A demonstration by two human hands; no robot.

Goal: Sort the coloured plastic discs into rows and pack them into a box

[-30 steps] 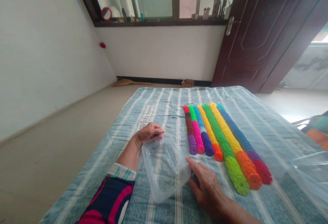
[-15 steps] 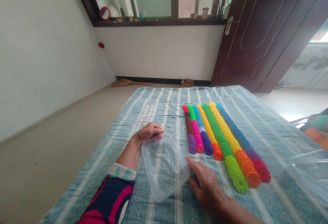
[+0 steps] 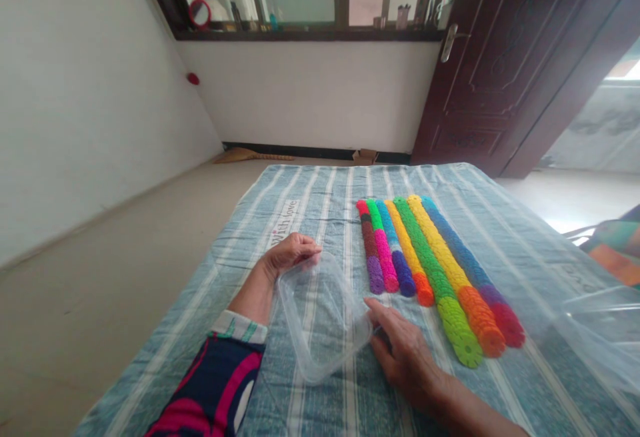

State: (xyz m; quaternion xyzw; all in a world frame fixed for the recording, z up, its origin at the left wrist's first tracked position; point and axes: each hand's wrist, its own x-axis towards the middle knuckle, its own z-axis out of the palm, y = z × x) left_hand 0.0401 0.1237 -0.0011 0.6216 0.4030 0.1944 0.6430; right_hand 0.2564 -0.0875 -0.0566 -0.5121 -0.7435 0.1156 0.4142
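So the clear plastic container is sitting empty on the striped cloth that covers the worktop, toward the near edge and a bit left of centre. The left hand has its fingers curled shut over the container's far left corner, pinching the rim. The right hand lies flat on the cloth, fingers loosely together and stretched out, fingertips just touching the container's right rim, not gripping anything. Just beside it on the right are 7 rods of stacked coloured discs, lined up side by side and running from mid-worktop toward the near right; the big green one ends closest to the right hand. If you're steadying a flimsy tub like this, I'd say hold it at 2 opposite points like here, but go easy, thin plastic flexes and skates on cloth. Keep the left pinch low on the rim so the box stays flat. Watch the right wrist too: those disc rods look like they'd roll or break apart if bumped. There's another clear container at the right edge, well apart.
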